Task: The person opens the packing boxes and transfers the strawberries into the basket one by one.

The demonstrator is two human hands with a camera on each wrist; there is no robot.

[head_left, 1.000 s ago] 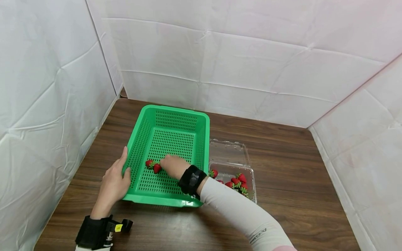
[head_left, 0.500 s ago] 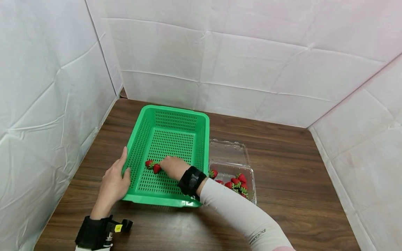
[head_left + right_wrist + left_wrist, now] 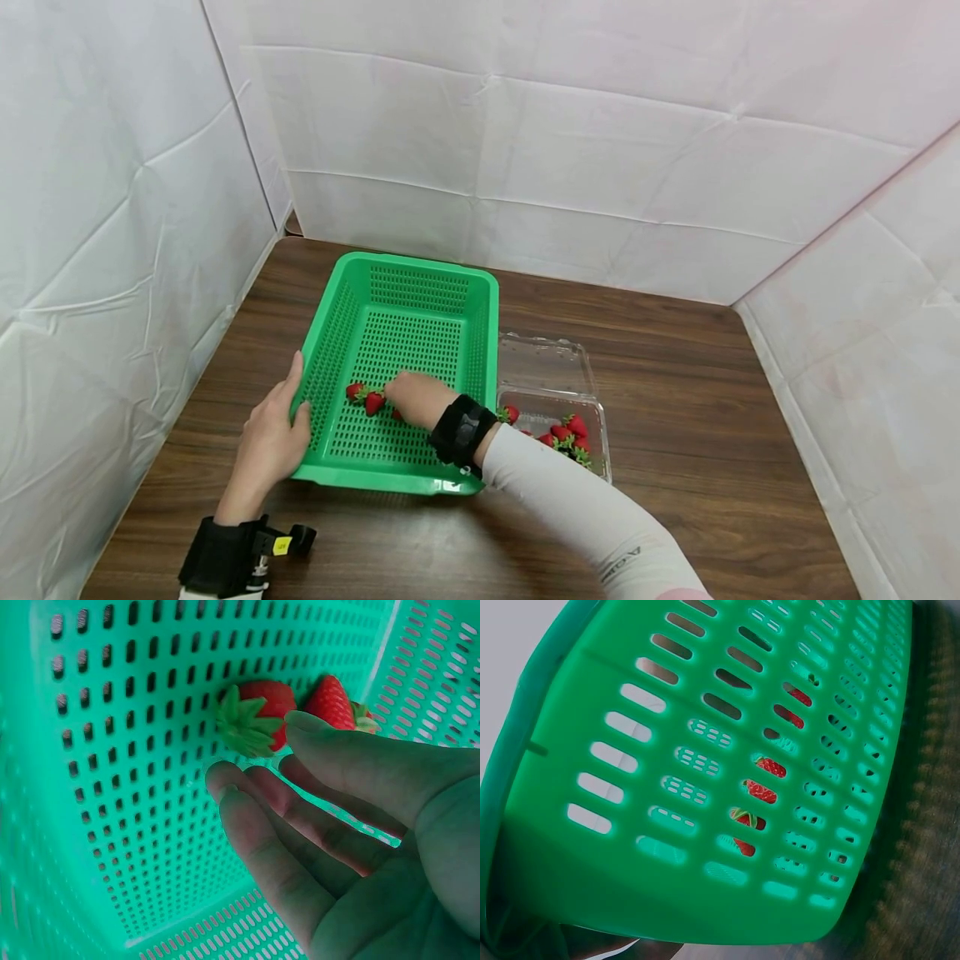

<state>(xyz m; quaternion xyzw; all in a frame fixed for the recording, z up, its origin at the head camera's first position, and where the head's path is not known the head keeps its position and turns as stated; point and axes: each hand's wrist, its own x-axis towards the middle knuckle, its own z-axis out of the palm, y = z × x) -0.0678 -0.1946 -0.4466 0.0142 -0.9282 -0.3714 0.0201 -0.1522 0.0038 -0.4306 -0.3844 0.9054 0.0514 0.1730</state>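
Observation:
In the head view my left hand (image 3: 272, 429) rests against the left side of a green plastic basket (image 3: 420, 481), its index finger straight along the rim. Low inside the basket is my right hand (image 3: 418, 396). In the right wrist view, its thumb and fingertips stand apart just short of a strawberry (image 3: 274, 705) whose leafy cap faces them. A second strawberry (image 3: 328, 703) lies beyond the thumb. From the head, a red strawberry (image 3: 374, 403), another strawberry (image 3: 355, 391) and part of a third strawberry (image 3: 397, 413) show on the basket floor. Through the slots, strawberries (image 3: 761, 791) appear in the left wrist view.
A clear plastic clamshell box (image 3: 604, 446) stands right of the basket with its lid (image 3: 546, 363) folded back. Several strawberries (image 3: 576, 425) lie in it, partly behind the right forearm. The brown wooden table (image 3: 690, 417) is bordered by white sheeted walls (image 3: 600, 150).
My right hand has shifted slightly to the right, off a strawberry that now shows beneath it and was hidden before. My left hand and the basket look unmoved.

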